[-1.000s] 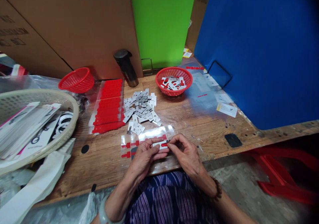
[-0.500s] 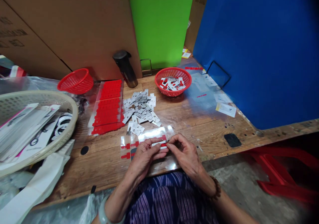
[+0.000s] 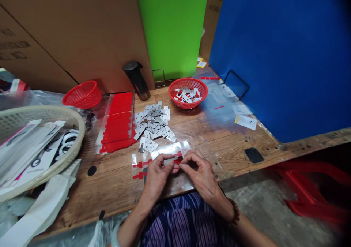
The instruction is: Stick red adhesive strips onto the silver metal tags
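Observation:
Low over the table's front edge, my left hand point(image 3: 159, 177) is closed on a small silver-grey metal plate, mostly hidden by the fingers. My right hand point(image 3: 201, 173) pinches at the plate's right end, where a small red sticker point(image 3: 178, 161) shows at the fingertips. Beneath both hands lies a clear plastic sheet point(image 3: 182, 184) bearing T-shaped red stickers point(image 3: 138, 175). Just beyond is a loose pile of metal plates point(image 3: 155, 120). Left of the pile, sheets of red stickers point(image 3: 117, 120) are stacked. A red basket point(image 3: 188, 104) contains plates with red on them.
A large cream basket point(image 3: 78, 144) of printed cards stands at left, with another red basket point(image 3: 82, 95) behind it. A black flask point(image 3: 137, 80) is by the cardboard point(image 3: 109, 31). Green point(image 3: 172, 27) and blue point(image 3: 276, 56) panels rise behind. Clear sheets point(image 3: 219, 100) lie at right.
My hands have drawn closer together, and the plate, plainly seen between them before, is now mostly covered by fingers. The view has tilted slightly, so the table's things appear lower.

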### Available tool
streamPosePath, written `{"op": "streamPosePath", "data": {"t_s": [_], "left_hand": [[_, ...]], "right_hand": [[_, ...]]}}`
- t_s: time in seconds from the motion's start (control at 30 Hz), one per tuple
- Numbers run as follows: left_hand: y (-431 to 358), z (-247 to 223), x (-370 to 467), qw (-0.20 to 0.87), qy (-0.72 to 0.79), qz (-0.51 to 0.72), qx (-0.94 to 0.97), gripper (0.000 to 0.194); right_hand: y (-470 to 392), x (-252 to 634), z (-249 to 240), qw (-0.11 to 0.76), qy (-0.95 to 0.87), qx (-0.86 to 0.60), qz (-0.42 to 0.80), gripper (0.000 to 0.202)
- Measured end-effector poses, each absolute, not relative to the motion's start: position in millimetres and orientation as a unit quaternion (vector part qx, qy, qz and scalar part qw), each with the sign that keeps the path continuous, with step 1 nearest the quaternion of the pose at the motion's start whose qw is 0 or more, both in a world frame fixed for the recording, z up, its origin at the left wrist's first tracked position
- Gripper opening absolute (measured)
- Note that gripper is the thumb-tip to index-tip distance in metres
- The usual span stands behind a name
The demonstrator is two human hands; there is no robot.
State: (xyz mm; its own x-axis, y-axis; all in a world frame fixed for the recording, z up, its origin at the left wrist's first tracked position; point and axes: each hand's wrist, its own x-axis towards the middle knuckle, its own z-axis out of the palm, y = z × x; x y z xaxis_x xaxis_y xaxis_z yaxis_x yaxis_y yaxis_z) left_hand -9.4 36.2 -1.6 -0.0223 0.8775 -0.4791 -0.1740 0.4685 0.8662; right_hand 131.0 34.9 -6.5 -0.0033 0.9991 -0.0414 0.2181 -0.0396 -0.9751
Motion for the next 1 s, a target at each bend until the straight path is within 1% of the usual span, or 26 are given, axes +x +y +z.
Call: {"op": "streamPosePath", "data": {"t_s": [0.2, 0.37, 0.87, 1.0], "left_hand": [[36.3, -1.7, -10.7, 0.661, 0.579, 0.398, 0.262, 0.032], [36.6, -1.8, -11.4, 0.689, 0.559, 0.402, 0.223, 0.035], [35.7, -2.4, -11.7, 0.689, 0.565, 0.398, 0.219, 0.034], [35.9, -2.4, -13.5, 0.687, 0.571, 0.391, 0.224, 0.034]], "right_hand": [[37.0, 134.0, -7.2, 0.402, -0.523, -0.566, 0.495, 0.007], [39.6, 135.6, -4.9, 0.394, -0.533, -0.561, 0.496, 0.008], [39.4, 133.5, -17.3, 0.400, -0.560, -0.565, 0.455, 0.007], [40.0, 132.2, -16.0, 0.403, -0.554, -0.563, 0.463, 0.008]]}}
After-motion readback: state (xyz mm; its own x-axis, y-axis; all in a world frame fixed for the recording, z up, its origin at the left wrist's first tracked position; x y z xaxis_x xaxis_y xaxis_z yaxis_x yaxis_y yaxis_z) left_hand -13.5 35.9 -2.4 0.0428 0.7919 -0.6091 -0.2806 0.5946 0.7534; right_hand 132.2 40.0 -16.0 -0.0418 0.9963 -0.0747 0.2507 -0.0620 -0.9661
